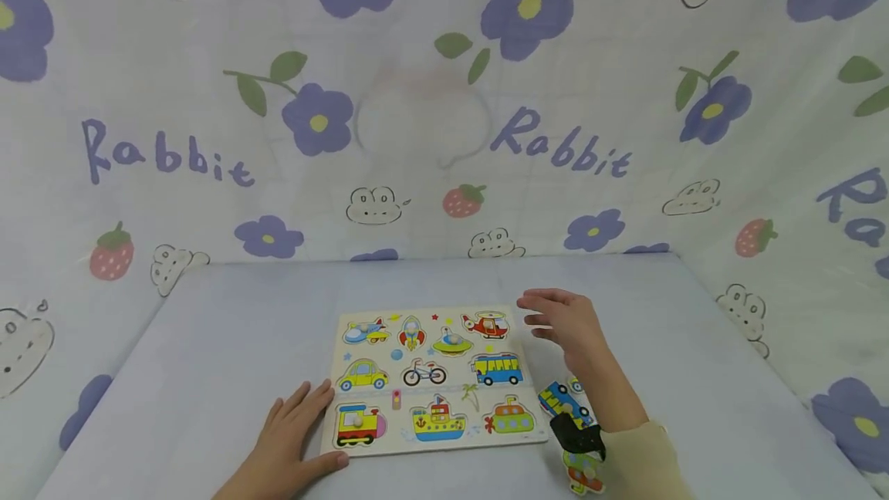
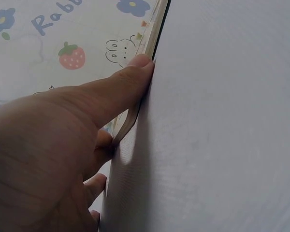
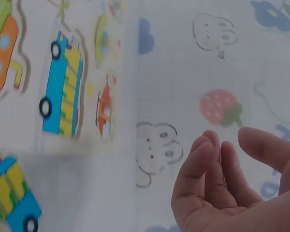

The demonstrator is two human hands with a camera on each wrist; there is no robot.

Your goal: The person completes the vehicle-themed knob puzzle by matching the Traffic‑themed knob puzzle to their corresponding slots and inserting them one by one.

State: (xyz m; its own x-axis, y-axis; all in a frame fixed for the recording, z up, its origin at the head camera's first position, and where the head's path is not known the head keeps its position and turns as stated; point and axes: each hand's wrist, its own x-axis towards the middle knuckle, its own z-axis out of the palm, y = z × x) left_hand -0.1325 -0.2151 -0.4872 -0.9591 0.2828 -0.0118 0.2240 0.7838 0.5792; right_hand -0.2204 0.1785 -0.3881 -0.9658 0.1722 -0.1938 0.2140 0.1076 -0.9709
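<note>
A wooden peg puzzle board (image 1: 458,388) with printed vehicles lies flat on the table. My left hand (image 1: 288,438) rests at its front left corner, fingers spread along the left edge and thumb (image 2: 128,79) touching the front edge. Small knobs show on the airplane, rocket, flying saucer, helicopter and train pieces. The bus place (image 3: 63,92) shows only its printed picture. Beyond the board's right edge, my right hand (image 1: 566,322) hovers with loosely bent fingers and nothing between them. Beneath that forearm lies a loose bus piece (image 1: 556,400), partly hidden by the wrist strap.
Near the right wrist lies another loose piece (image 1: 583,477), green and orange-red, with other pieces partly covered. The table (image 1: 243,315) has a pale cover. Behind it hangs a curtain (image 1: 417,176) printed with flowers, strawberries and rabbits.
</note>
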